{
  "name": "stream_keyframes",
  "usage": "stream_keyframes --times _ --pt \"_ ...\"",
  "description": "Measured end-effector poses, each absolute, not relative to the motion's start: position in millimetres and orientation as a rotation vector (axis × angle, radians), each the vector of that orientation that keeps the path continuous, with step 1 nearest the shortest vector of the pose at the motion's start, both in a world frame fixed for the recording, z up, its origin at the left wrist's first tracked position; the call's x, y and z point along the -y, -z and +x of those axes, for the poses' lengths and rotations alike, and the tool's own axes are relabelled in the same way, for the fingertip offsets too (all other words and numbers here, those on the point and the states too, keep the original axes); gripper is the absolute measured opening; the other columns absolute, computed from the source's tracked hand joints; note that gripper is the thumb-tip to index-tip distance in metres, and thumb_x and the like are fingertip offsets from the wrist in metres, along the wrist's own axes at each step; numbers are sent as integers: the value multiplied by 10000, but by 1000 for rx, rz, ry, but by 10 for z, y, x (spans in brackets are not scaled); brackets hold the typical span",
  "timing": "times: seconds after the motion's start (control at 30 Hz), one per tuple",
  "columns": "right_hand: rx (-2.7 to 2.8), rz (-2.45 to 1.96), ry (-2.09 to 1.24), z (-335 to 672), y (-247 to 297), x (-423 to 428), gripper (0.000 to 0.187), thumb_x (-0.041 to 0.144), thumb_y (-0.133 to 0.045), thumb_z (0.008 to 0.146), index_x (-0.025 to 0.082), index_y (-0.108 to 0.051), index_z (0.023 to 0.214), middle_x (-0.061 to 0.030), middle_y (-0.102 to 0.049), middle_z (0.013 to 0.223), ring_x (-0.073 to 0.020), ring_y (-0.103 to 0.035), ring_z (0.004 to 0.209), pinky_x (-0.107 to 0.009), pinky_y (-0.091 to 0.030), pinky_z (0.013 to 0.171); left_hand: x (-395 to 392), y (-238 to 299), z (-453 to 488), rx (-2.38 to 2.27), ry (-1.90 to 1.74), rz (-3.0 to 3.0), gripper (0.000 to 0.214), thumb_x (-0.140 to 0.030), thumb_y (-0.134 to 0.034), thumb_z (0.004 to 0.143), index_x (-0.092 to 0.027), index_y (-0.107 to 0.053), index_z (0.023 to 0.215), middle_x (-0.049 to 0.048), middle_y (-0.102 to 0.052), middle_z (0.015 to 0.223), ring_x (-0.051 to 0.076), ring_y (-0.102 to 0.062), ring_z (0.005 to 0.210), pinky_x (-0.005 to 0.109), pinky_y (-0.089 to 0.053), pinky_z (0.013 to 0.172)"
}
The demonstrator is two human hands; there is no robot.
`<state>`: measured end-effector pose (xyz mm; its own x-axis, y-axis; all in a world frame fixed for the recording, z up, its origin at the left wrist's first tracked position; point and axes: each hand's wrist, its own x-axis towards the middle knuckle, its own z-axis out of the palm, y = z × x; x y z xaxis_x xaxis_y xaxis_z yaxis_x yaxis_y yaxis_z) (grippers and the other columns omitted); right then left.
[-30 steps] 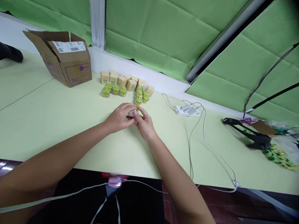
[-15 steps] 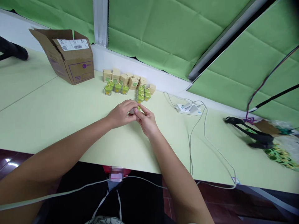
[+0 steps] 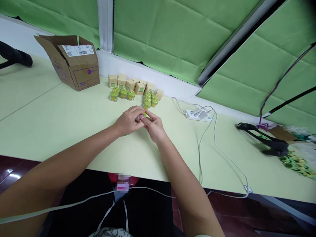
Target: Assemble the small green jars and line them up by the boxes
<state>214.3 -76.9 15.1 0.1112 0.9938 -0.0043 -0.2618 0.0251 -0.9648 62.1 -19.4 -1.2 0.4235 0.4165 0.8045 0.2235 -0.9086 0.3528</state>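
My left hand (image 3: 128,121) and my right hand (image 3: 153,125) meet over the pale green table (image 3: 61,121), fingers pinched together around one small item with a green cap (image 3: 144,114); most of it is hidden by my fingers. Just beyond them stands a cluster of small green-capped bottles (image 3: 122,94) with more of the same (image 3: 150,100) to the right. A row of little tan boxes (image 3: 134,85) lines up behind them near the wall.
An open cardboard carton (image 3: 76,64) lies at the back left. A white power strip (image 3: 197,115) with trailing cables (image 3: 214,144) sits to the right. A black tool (image 3: 266,141) and a bag of green parts (image 3: 296,164) lie far right.
My hands have stayed together on the small item, with my fingers shifting slightly around it. The view has drifted a little; nothing else on the table has moved.
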Motion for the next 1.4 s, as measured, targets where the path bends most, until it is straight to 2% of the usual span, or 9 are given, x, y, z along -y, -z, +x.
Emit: stream_keyframes --times 0.23,0.5,0.63,0.73,0.87,0.97,1.17,1.27,1.4 --pt "901 -1011 -1294 2208 -165 758 654 461 -1020 620 253 -742 1174 7 -809 905 -178 -776 847 -374 -632 932 131 56 552 -474 -1361 2494 337 -176 -639 956 -236 -657 1287 112 -693 1352 251 -668 1282 459 -571 1113" --pt "865 -980 -1402 2278 -167 738 584 470 -1003 641 258 -671 1072 7 -794 975 -130 -734 842 -273 -604 849 90 64 548 -552 -1350 2247 280 -319 -767 919 -226 -709 1177 83 -719 1192 222 -691 1113 366 -597 940" --pt "798 -1037 -1301 2385 -153 693 559 432 -994 631 259 -678 1057 57 -722 860 -116 -696 771 -284 -602 843 46 33 471 -697 -1301 2238 357 -386 -785 879 -232 -698 1189 73 -735 1187 220 -693 1043 352 -574 860" --pt "769 -1129 -1171 2462 -141 660 573 451 -978 642 264 -691 1102 68 -674 829 -114 -678 760 -285 -595 807 4 36 422 -835 -1043 2345 430 -359 -784 843 -245 -648 1235 51 -751 1142 234 -694 1002 399 -546 893" --pt "767 -1214 -1090 2481 -130 654 610 485 -975 628 267 -701 1128 54 -670 878 -120 -680 778 -289 -600 779 -46 85 416 -815 -754 2718 175 -288 -694 899 -236 -727 1062 77 -759 1132 322 -667 1144 542 -449 1024" --pt "798 -1213 -1127 2451 -144 674 639 510 -981 616 270 -709 1143 37 -689 938 -131 -695 798 -289 -606 759 -45 111 438 -840 -803 2850 188 -314 -687 924 -229 -780 1064 128 -719 1230 368 -630 1198 572 -436 1012" --pt "797 -1114 -1275 2435 -227 723 516 537 -970 665 230 -713 990 -17 -755 998 -146 -714 832 -264 -596 731 65 27 455 -719 -1185 2659 547 -449 -698 979 -228 -598 1469 141 -658 1321 319 -617 1237 504 -505 1059" --pt "853 -1045 -1367 2413 -261 758 506 544 -978 663 210 -734 954 -29 -767 983 -140 -702 818 -260 -593 745 122 -8 477 -597 -1319 2597 515 -406 -726 975 -246 -587 1444 125 -654 1344 302 -618 1263 486 -531 1082" --pt "972 -991 -1454 2347 -274 801 495 537 -977 687 197 -765 978 -8 -752 911 -115 -661 766 -247 -578 744 174 -21 517 -460 -1425 2581 234 -283 -676 995 -227 -687 1223 115 -662 1229 258 -656 1144 428 -578 978"
